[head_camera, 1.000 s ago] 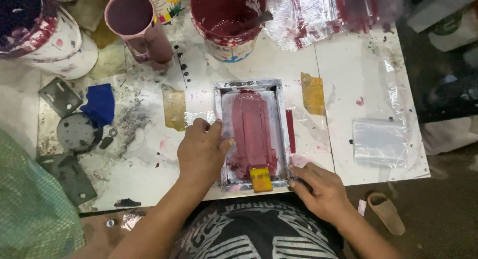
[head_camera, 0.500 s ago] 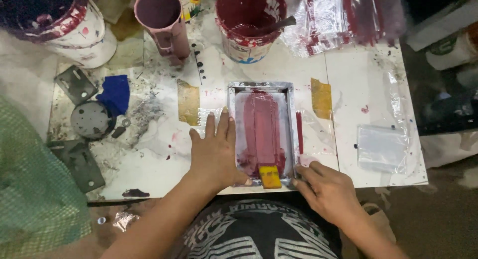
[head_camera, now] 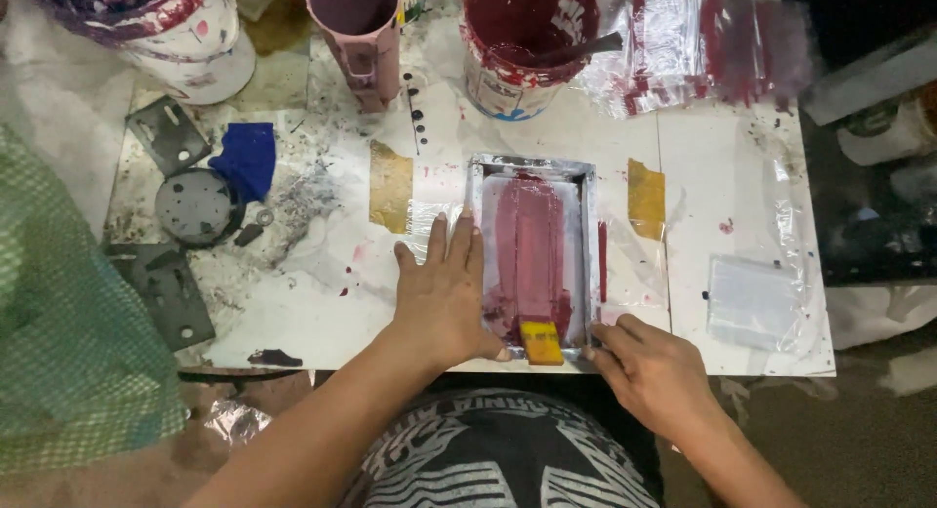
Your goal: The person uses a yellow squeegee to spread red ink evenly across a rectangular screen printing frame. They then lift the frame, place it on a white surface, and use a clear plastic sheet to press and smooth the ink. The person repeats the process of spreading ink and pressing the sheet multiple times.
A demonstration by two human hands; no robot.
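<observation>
Metal-framed and rigid but ink-slick, the small printing screen (head_camera: 535, 254) lies mid-table, best gripped by its bare rims, left hand (head_camera: 444, 293) flat beside it, right hand (head_camera: 652, 371) pinching its near-right corner.

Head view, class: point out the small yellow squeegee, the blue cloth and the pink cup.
Yellow squeegee (head_camera: 541, 341), head view: middle of its yellow block, at the frame's near end.
Blue cloth (head_camera: 246, 159), head view: centre of the folded fabric.
Pink cup (head_camera: 359, 32), head view: its side wall below the rim.
</observation>
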